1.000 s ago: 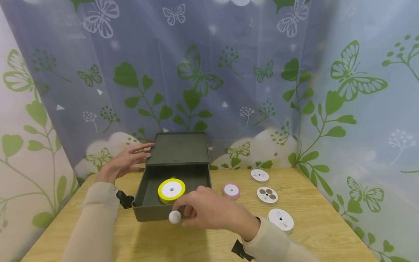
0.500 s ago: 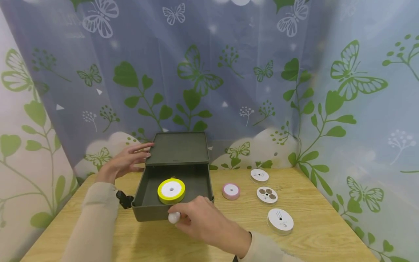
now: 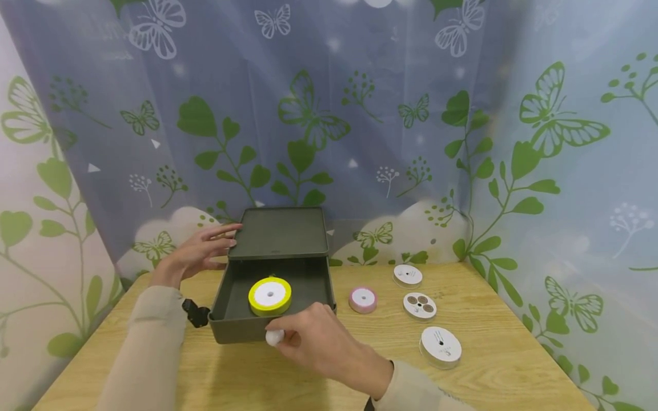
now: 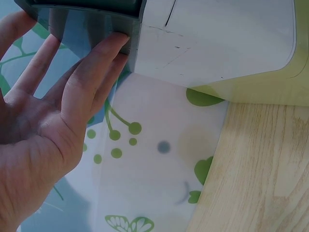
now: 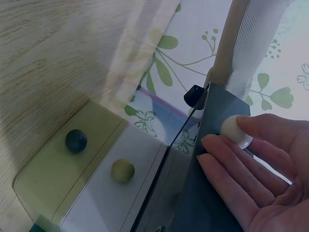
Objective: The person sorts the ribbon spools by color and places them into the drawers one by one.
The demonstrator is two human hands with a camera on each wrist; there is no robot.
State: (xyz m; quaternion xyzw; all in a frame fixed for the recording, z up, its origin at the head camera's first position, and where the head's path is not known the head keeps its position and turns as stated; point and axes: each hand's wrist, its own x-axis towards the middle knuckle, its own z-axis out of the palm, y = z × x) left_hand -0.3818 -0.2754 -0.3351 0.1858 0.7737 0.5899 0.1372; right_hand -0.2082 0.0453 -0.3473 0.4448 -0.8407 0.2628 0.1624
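Note:
A dark green drawer (image 3: 241, 332) stands pulled out from a small cabinet (image 3: 283, 231) with a dark green top. Inside it lies a ribbon spool (image 3: 270, 293) with a yellow edge and white face. My right hand (image 3: 329, 348) pinches the drawer's round white knob (image 3: 275, 337) between thumb and fingers; the right wrist view shows the knob (image 5: 235, 131) close up. At the cabinet's upper left side my left hand (image 3: 197, 251) rests with fingers extended, and in the left wrist view the left hand's fingertips (image 4: 123, 41) touch its dark side wall.
Right of the cabinet on the wooden table (image 3: 493, 354) lie a pink-edged spool (image 3: 363, 299) and several white spools (image 3: 440, 346). Below the drawer are a white drawer front (image 5: 104, 193) and a yellow-green one (image 5: 72, 169), both with knobs. A patterned curtain (image 3: 380, 148) hangs behind.
My right hand's fingers have closed onto the knob, and the forearm has shifted left and down. The drawer has slid very slightly inward. My left hand stays in place.

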